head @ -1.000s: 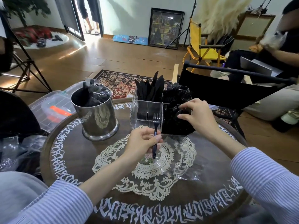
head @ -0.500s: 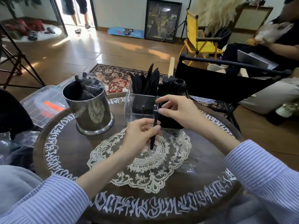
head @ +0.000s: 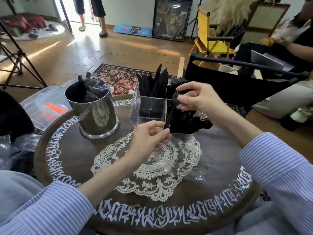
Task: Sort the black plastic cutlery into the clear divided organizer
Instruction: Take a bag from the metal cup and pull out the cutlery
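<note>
A clear divided organizer (head: 149, 107) stands at the table's far middle. Black knives (head: 157, 82) stick up from its back left compartment, forks from the back right, and spoons fill the front right one. The front left compartment looks bare. A black plastic fork (head: 170, 114) slants in front of the organizer. My left hand (head: 149, 141) pinches its handle end low down. My right hand (head: 199, 99) pinches its tined end at the organizer's rim.
A steel bucket (head: 94, 112) with wrapped black cutlery stands left of the organizer. A lace doily (head: 145, 168) lies mid-table under a crumpled clear wrapper (head: 199, 168). A plastic bin (head: 44, 106) sits at the left, a black chair (head: 237, 87) beyond, people at the back and right.
My right hand left the spoon compartment and took the fork's tined end. The fork has risen and tilted toward the organizer. The camera has shifted slightly.
</note>
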